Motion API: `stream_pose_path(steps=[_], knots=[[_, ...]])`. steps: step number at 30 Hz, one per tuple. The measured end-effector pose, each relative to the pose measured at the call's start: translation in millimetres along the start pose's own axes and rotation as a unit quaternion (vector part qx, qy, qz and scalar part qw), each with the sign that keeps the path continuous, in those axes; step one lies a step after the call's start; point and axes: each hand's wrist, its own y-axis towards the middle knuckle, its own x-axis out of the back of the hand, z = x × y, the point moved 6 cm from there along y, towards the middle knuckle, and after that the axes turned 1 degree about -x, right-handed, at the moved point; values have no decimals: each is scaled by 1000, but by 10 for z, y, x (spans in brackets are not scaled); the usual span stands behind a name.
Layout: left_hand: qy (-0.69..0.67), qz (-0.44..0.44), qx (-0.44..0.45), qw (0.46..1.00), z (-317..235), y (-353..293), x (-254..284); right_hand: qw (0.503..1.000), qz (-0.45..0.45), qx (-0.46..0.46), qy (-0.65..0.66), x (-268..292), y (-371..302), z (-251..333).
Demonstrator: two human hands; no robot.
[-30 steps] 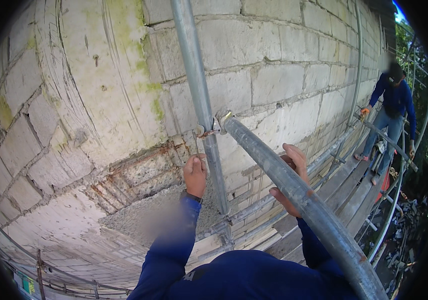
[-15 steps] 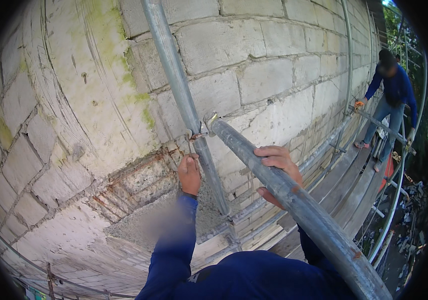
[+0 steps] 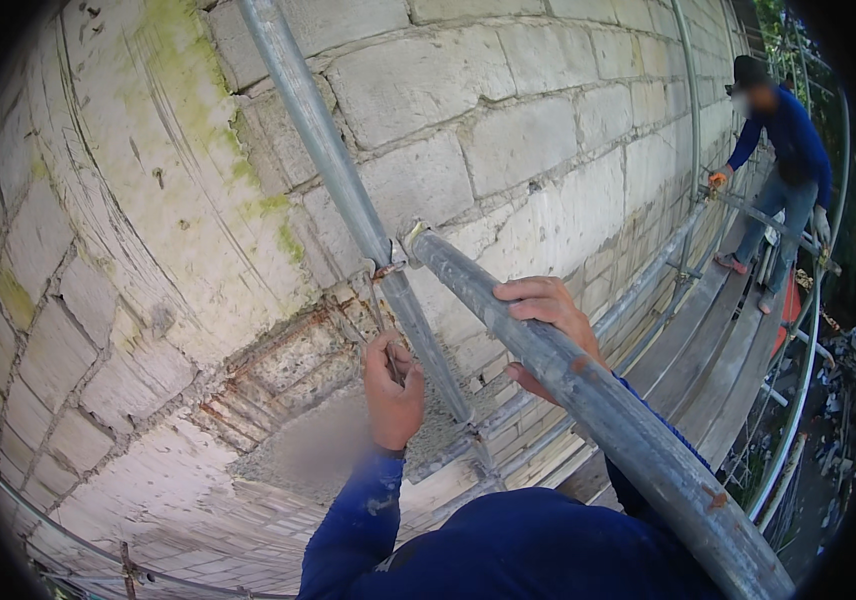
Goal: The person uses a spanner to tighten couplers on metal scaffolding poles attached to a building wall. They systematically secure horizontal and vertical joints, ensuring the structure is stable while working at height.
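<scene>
If the spanner-like tool [image 3: 378,308] slips at the coupler [image 3: 385,264] on the upright pole [image 3: 320,135], the left hand [image 3: 394,400] curled round it may scrape; the right hand [image 3: 555,316], wrapped partway round the sloping pole [image 3: 598,403], could lose hold.

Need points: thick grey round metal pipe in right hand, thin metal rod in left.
Thick grey round metal pipe [image 3: 603,403], head view: middle stretch.
Thin metal rod [image 3: 377,303], head view: exposed upper shaft.

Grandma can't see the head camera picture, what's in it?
Someone's left hand holds a thin tool at a clamp on one metal pipe, while the right hand holds a second pipe. Behind is a block wall; at right, another person stands on planks.
</scene>
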Motion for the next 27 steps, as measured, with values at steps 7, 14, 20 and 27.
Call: stream_pose_path(steps=[7, 14, 20, 27], knots=[[154, 19, -168, 973, -494, 388, 401, 1000, -10, 13, 11, -47, 31, -1], [86, 3, -88, 992, -450, 2002, 829, 999, -6, -5, 41, -100, 34, -6], [81, -30, 43, 995, 335, 2606, 559, 998, 3, 10, 57, -82, -61, -79], [89, -44, 150, 984, 1282, 2698, 461, 997, 4, 20, 73, -155, -34, -94]])
